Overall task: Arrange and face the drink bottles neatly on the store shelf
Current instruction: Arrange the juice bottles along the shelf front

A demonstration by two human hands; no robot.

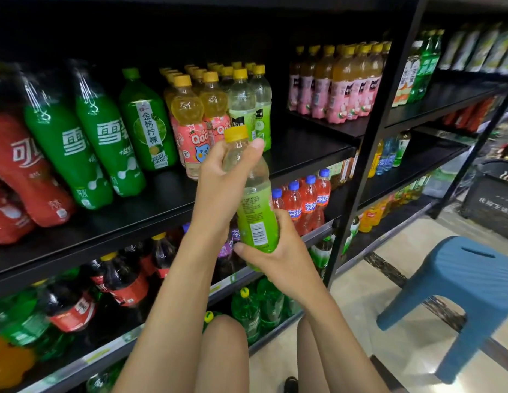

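Observation:
A clear bottle with a yellow cap and green label (254, 205) is held in front of the shelf, barcode side toward me. My left hand (221, 177) grips its neck and shoulder. My right hand (278, 251) grips its base from below. Behind it on the black shelf (304, 154) stand rows of yellow-capped bottles: pink-label Qoo bottles (190, 123) and green-label bottles (244, 109) like the held one.
Large green soda bottles (105, 137) and red ones (23, 165) lean at the left. Pink-label juice bottles (340, 83) stand on the shelf's right part. Lower shelves hold cola and orange soda (306, 202). A blue plastic stool (457, 296) stands on the floor at right.

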